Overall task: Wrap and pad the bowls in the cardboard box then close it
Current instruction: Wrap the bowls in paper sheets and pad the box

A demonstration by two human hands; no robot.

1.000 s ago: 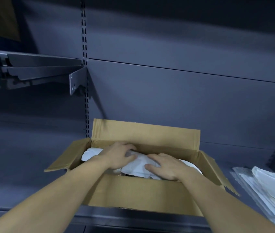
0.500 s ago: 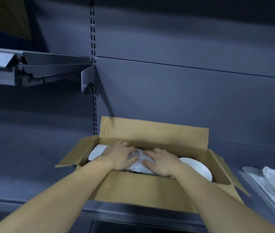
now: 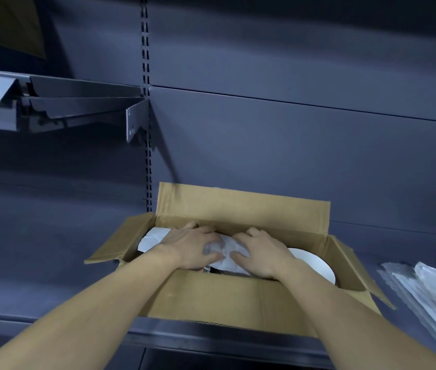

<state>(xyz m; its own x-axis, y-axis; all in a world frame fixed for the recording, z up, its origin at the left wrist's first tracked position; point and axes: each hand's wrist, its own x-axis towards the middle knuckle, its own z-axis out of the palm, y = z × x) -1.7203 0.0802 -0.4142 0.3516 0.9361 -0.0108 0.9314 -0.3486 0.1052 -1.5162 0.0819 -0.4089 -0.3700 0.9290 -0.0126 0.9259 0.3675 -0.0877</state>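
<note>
An open cardboard box (image 3: 238, 297) stands on a dark shelf, all its flaps turned up or out. Inside it, my left hand (image 3: 190, 248) and my right hand (image 3: 261, 253) press side by side on crumpled white wrapping paper (image 3: 225, 253), fingers curled into it. The paper spreads to the box's left end, paper (image 3: 153, 237). A bare white bowl (image 3: 315, 265) shows at the right end of the box, just past my right wrist. What lies under the paper is hidden.
A stack of white paper sheets (image 3: 435, 297) lies on the shelf to the right of the box. A metal shelf bracket (image 3: 135, 124) juts out above left. The shelf's front edge (image 3: 211, 340) runs just below the box.
Both hands have pushed a little deeper and closer together on the paper. The white bowl at the right has come into view beside my right wrist. The view has shifted.
</note>
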